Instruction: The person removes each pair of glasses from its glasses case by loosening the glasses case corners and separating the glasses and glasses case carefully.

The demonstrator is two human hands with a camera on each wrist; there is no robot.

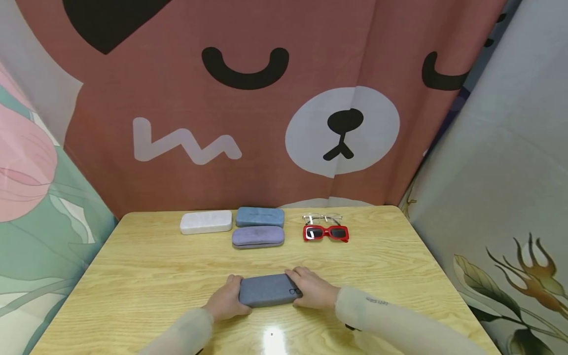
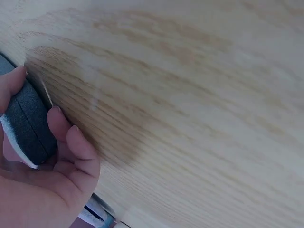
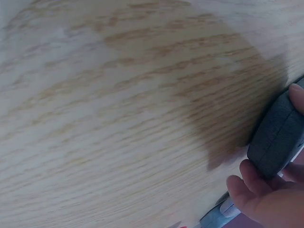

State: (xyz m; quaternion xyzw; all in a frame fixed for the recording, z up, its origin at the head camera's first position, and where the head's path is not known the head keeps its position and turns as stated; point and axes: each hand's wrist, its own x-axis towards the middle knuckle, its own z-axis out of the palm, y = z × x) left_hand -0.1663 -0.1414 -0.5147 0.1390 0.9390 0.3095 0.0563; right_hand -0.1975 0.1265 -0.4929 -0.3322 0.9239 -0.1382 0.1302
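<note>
A grey glasses case point(image 1: 267, 290) with a small glasses print at its right corner lies between my two hands near the front of the table. My left hand point(image 1: 227, 299) grips its left end, thumb on the near side and fingers at the far side. At the other end my right hand point(image 1: 314, 290) holds it in the same way. In the left wrist view the case point(image 2: 29, 121) shows its seamed end between thumb and fingers. The right wrist view has the opposite end of the case point(image 3: 275, 137), also held. The lid looks closed.
Behind stand a white case point(image 1: 206, 222), a blue case point(image 1: 260, 217) and a purple case point(image 1: 258, 237). To their right lie clear-framed glasses point(image 1: 322, 217) and red sunglasses point(image 1: 326, 233). A printed curtain point(image 1: 248, 182) hangs along the back edge of the wooden table point(image 1: 155, 276).
</note>
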